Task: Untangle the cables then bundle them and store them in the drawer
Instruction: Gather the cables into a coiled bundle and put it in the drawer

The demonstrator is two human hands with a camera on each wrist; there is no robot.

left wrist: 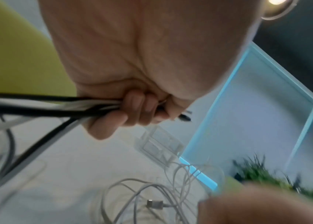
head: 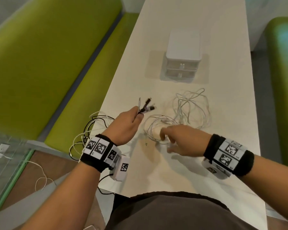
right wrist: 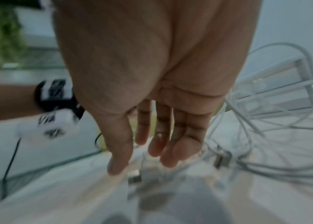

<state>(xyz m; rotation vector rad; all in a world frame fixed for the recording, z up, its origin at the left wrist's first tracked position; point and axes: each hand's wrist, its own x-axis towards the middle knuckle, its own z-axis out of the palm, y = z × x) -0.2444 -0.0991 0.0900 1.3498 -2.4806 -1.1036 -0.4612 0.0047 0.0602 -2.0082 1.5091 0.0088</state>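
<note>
My left hand (head: 131, 121) grips a bunch of black and white cables (left wrist: 59, 106) near their plug ends (head: 146, 105), which stick out past the fingers. The rest of that bunch (head: 88, 130) hangs off the table's left edge. My right hand (head: 171, 140) hovers open, fingers straight, just over a loose tangle of white cables (head: 189, 112) lying on the white table (head: 181, 171). In the right wrist view the fingers (right wrist: 163, 136) point down at a white cable with a metal plug (right wrist: 134, 176). A small white drawer unit (head: 181, 58) with both drawers closed stands beyond the tangle.
A green bench (head: 40, 63) runs along the table's left side, and another green seat (head: 283, 80) is on the right. A white cable (head: 40, 173) lies on the floor by a glass panel at lower left.
</note>
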